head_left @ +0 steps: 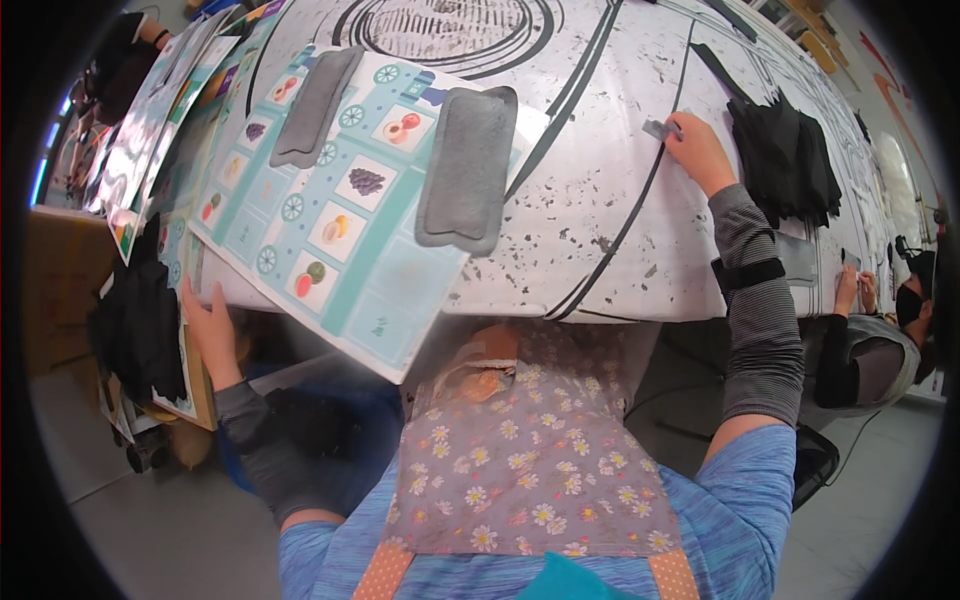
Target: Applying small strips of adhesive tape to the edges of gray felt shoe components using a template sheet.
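Note:
My right hand (702, 150) is closed in a pinch on a small grey flat piece (656, 129) over the white table, beside a thin black strip. At the table's left front edge, my left hand (210, 328) has its thumb and fingers apart and nothing visible in it. It is nearest to a bundle of black strips (140, 330). Between my hands lies a light-blue printed sheet (395, 345) with fruit pictures, one corner overhanging the front edge. On it rest two grey padded rectangular pieces, a left one (318, 108) and a right one (465, 170).
Black strips are piled (785, 160) on the table right of my right hand. More printed sheets (160, 130) stand at the left. A co-worker (870, 340) sits at the right, hands at the table edge. Another person's arm shows at the far left. The white table (560, 250) has dark marks.

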`<state>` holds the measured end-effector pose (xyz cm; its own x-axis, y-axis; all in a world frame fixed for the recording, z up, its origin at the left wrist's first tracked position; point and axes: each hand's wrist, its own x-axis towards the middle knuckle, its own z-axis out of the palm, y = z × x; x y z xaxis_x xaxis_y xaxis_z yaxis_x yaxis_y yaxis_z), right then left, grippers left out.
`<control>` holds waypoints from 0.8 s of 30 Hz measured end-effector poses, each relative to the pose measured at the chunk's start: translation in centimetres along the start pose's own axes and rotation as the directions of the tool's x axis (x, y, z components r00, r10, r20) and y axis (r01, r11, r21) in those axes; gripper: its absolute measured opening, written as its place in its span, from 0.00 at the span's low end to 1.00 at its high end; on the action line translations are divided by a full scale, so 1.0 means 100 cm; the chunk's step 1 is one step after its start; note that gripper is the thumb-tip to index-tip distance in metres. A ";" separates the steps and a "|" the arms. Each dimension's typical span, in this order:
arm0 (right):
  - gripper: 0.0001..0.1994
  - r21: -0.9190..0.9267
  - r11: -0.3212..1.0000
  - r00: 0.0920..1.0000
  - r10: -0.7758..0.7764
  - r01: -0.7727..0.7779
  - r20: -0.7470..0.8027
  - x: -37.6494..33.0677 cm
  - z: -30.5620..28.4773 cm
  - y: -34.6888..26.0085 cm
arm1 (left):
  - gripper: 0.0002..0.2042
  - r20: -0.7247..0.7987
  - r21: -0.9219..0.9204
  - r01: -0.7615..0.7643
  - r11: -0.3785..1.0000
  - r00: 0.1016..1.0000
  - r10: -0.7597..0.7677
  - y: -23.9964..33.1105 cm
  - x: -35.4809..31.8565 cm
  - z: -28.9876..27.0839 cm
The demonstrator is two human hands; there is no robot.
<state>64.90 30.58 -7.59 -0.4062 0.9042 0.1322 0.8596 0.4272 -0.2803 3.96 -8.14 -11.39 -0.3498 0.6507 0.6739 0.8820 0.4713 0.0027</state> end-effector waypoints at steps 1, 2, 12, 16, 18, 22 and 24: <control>0.11 0.063 0.997 0.998 0.048 -0.045 -0.041 -0.004 0.001 0.000 | 0.12 0.151 -0.229 0.303 0.925 0.950 -0.274 -0.003 -0.008 0.001; 0.11 0.127 0.988 0.992 0.100 -0.089 -0.080 -0.007 0.001 0.000 | 0.16 0.379 -0.382 0.636 0.671 0.770 -0.514 -0.003 -0.012 -0.002; 0.13 0.337 0.919 0.958 0.259 -0.205 -0.125 -0.030 -0.002 0.000 | 0.20 0.835 -0.547 0.786 -0.287 0.489 -0.253 0.174 -0.089 -0.104; 0.13 0.462 0.842 0.938 0.342 -0.277 -0.061 -0.036 -0.005 -0.015 | 0.27 0.802 -0.597 0.756 -0.270 0.560 -0.205 0.146 -0.068 -0.095; 0.10 0.671 0.666 0.915 0.401 -0.326 0.045 -0.046 -0.010 -0.021 | 0.29 0.830 -0.558 0.798 -0.228 0.531 -0.171 0.116 -0.058 -0.089; 0.09 0.801 0.479 0.912 0.361 -0.359 0.193 -0.065 -0.026 -0.027 | 0.29 0.822 -0.568 0.822 -0.053 0.569 0.013 0.058 -0.044 -0.076; 0.10 0.849 0.367 0.913 0.293 -0.381 0.283 -0.070 -0.033 -0.032 | 0.28 0.790 -0.613 0.790 0.030 0.611 0.048 0.035 -0.035 -0.062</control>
<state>66.05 22.91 -4.47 -0.2068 0.9509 -0.2302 0.2074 -0.1874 -0.9601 10.28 -12.46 -9.18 -0.4212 0.8906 -0.1718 -0.0563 0.1634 0.9850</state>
